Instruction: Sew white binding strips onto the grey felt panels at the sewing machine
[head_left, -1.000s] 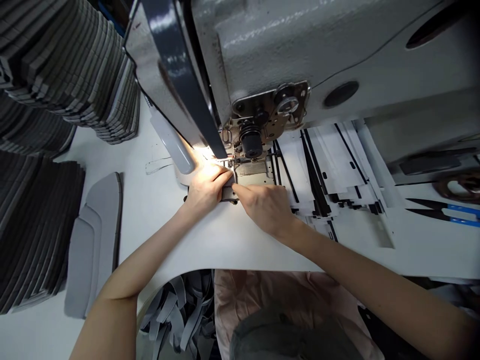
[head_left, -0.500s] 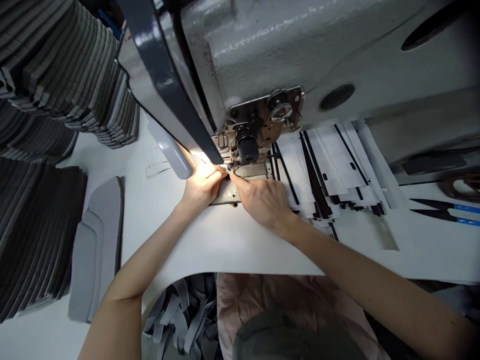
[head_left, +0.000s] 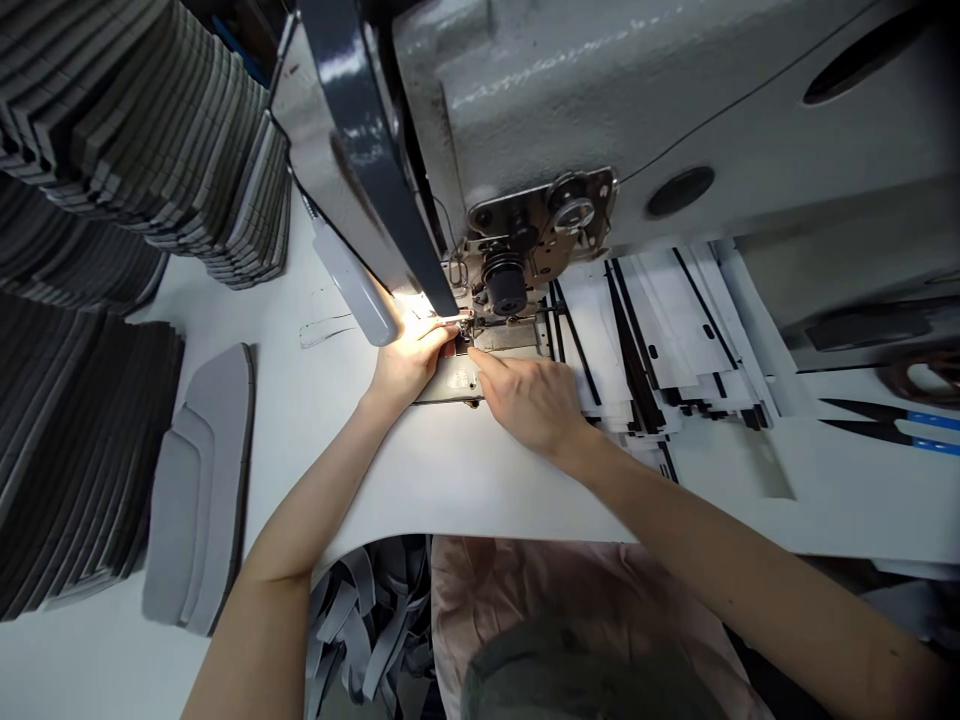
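Observation:
A grey sewing machine point(head_left: 540, 110) fills the upper part of the view, its needle area lit by a lamp. Just left of the needle, my left hand point(head_left: 409, 358) has its fingers pressed together at a small piece that I cannot make out. My right hand point(head_left: 529, 398) rests right of the needle, its index finger pointing to the edge of the metal needle plate point(head_left: 450, 383) and the other fingers curled under. Whether anything lies under those curled fingers is hidden.
Tall stacks of grey padded pieces point(head_left: 82, 460) stand at the left, beside loose grey pieces point(head_left: 202, 490). White and black strips point(head_left: 645, 330) lie right of the machine, with blue-handled scissors point(head_left: 892, 425) further right. Grey scraps point(head_left: 375, 620) hang below the table edge.
The view has shifted slightly, so the machine appears further right. A small gap now shows between my fingertips, which were almost together at the needle before.

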